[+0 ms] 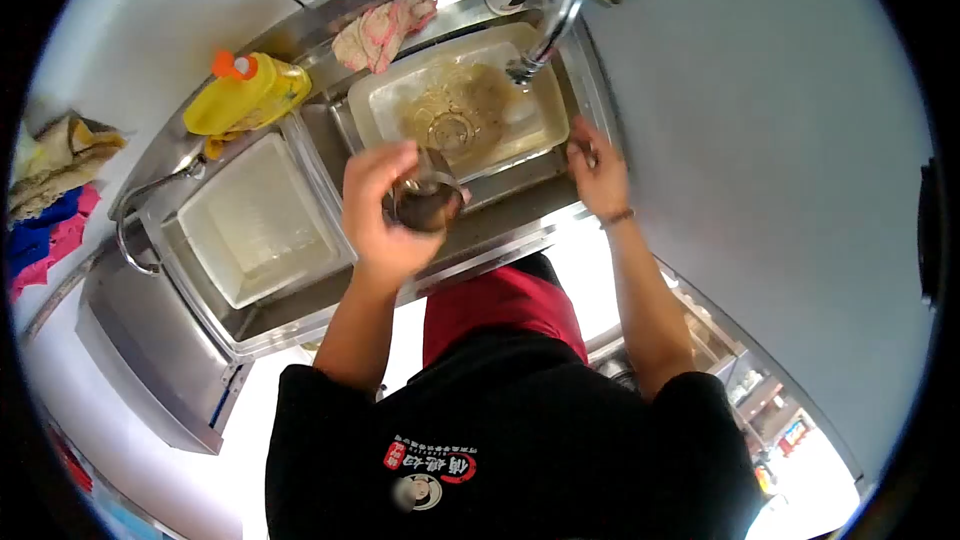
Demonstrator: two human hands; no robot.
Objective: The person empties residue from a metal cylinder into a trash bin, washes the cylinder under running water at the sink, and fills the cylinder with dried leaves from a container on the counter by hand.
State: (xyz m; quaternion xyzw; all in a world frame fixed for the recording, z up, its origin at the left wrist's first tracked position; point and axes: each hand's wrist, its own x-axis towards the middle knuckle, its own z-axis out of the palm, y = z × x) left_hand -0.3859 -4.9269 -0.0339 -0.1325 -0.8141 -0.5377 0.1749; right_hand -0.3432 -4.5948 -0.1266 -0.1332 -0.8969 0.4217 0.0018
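My left hand (380,215) is wrapped round a clear glass (428,195) that looks dark inside, above the front rim of the white basin. To the right, my right hand (600,178) is by the basin's right front corner. Its fingers are curled together, and what they hold, if anything, is hard to make out. The white basin (375,115) sits in the right sink bowl with cloudy, brownish water in it. A round glass shape (450,130) shows in that water. Above the basin hangs the chrome tap (545,45).
A second white basin (255,220) stands in the left sink bowl. On the back ledge are a yellow bottle (250,95) with an orange cap and a pink-and-white cloth (383,32). Other cloths (55,190) hang at the far left. A grey wall panel (760,120) borders the right side.
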